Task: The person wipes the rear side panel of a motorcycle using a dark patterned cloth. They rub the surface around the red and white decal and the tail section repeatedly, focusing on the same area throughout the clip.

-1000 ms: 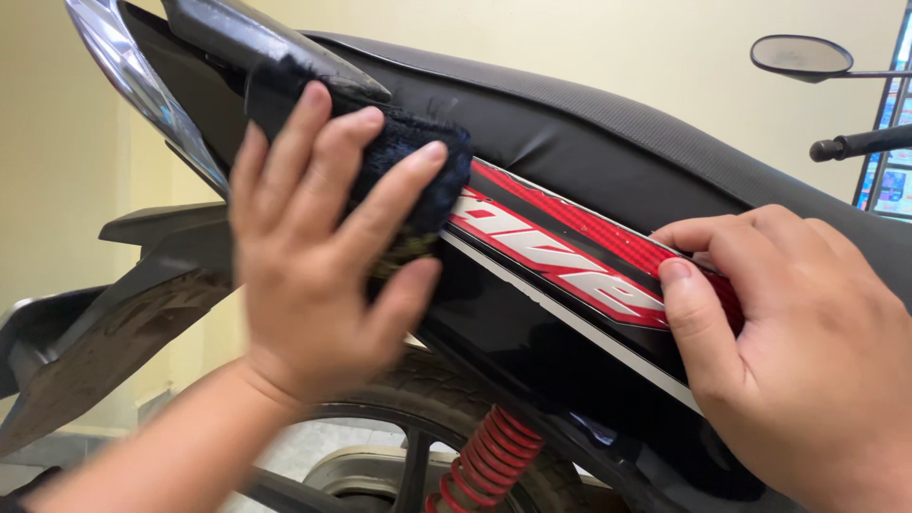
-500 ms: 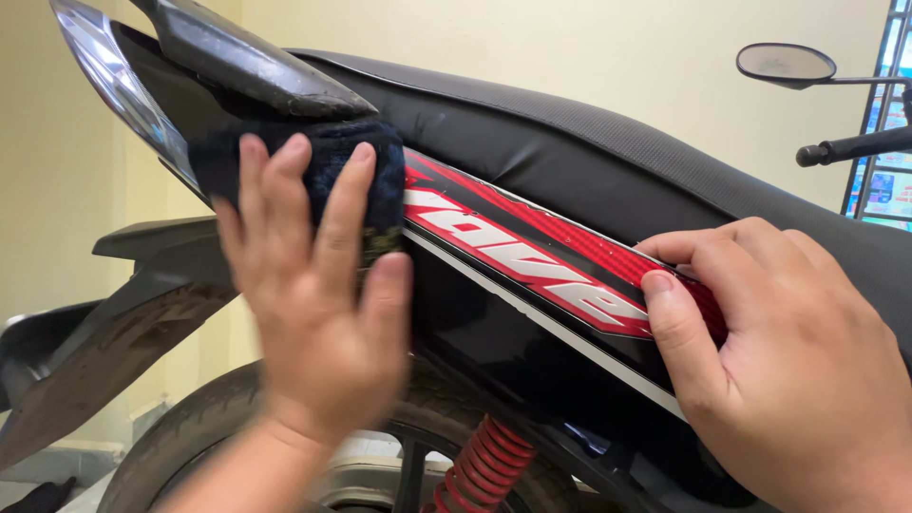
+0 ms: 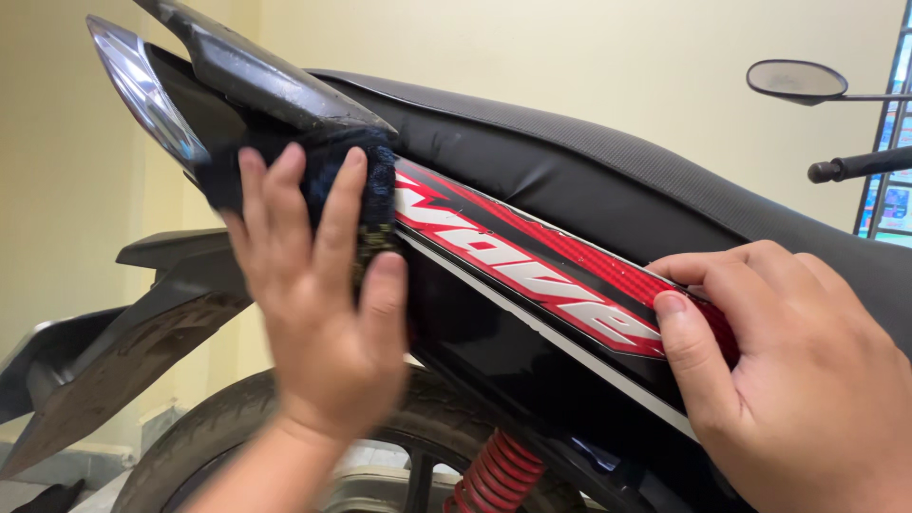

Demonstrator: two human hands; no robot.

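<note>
My left hand (image 3: 318, 313) presses a dark blue cloth (image 3: 366, 185) flat against the black side panel (image 3: 494, 347) of a motorcycle, just below the grab rail (image 3: 256, 76) and beside the tail light (image 3: 142, 90). The fingers are spread over the cloth. My right hand (image 3: 793, 370) rests on the same panel further forward, thumb and fingertips on the red and white decal (image 3: 532, 266), holding nothing. The black seat (image 3: 589, 176) runs above both hands.
The rear mudguard (image 3: 114, 351) sticks out at the lower left over the rear tyre (image 3: 199, 437). A red shock spring (image 3: 494, 475) shows under the panel. A mirror (image 3: 796, 79) and handlebar grip (image 3: 860, 166) are at the upper right, before a cream wall.
My left hand has slid the cloth toward the tail along the panel, from the decal's end to under the grab rail. My right hand has stayed on the decal.
</note>
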